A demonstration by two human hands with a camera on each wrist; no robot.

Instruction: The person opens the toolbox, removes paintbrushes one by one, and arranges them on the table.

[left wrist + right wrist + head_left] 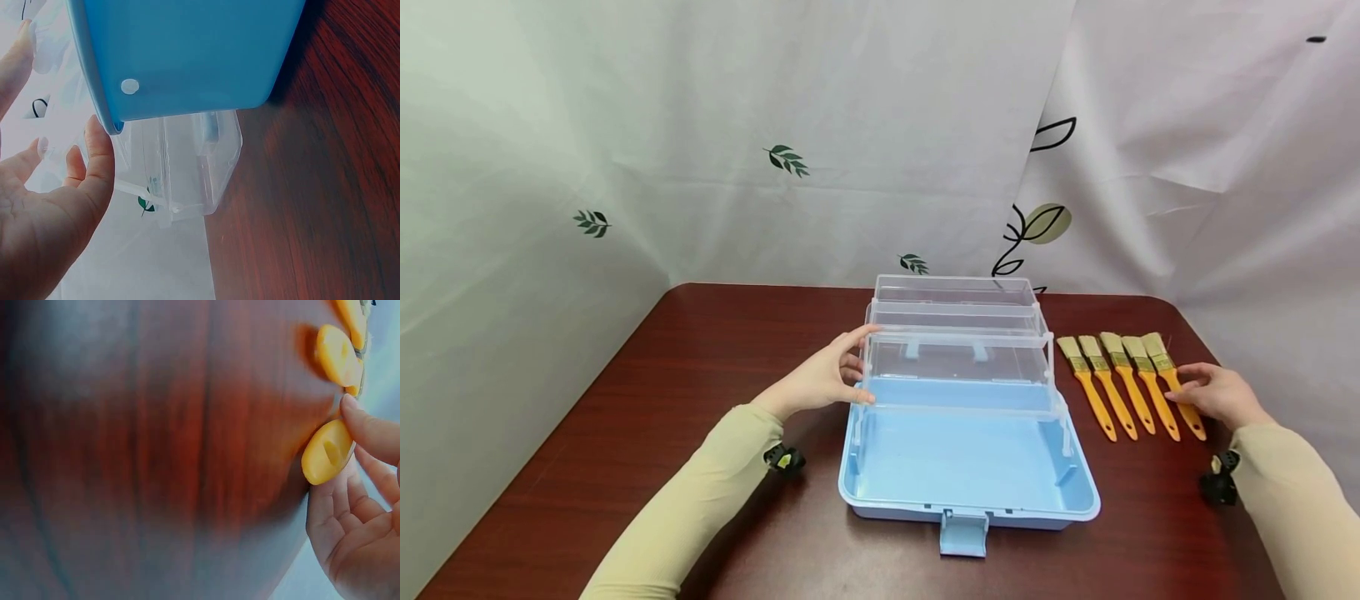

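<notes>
A light blue storage box [955, 467] stands unlidded on the table, its clear stacked trays [958, 358] folded up and back over it. My left hand [816, 379] holds the left end of the lowest clear tray, thumb at the front edge and index finger at the upper edge. To the right of the box lie several paintbrushes [1105, 404] side by side, with yellow handles and pale bristles pointing away. My right hand [1225, 396] pinches the handle of the rightmost paintbrush [1192, 421]. In the right wrist view, thumb and fingers sit on either side of that handle [326, 456].
A dark red wooden table [700, 358] carries everything. At the box's front, a blue latch [964, 533] hangs down. White cloth [850, 125] printed with leaves surrounds the table at the back and sides.
</notes>
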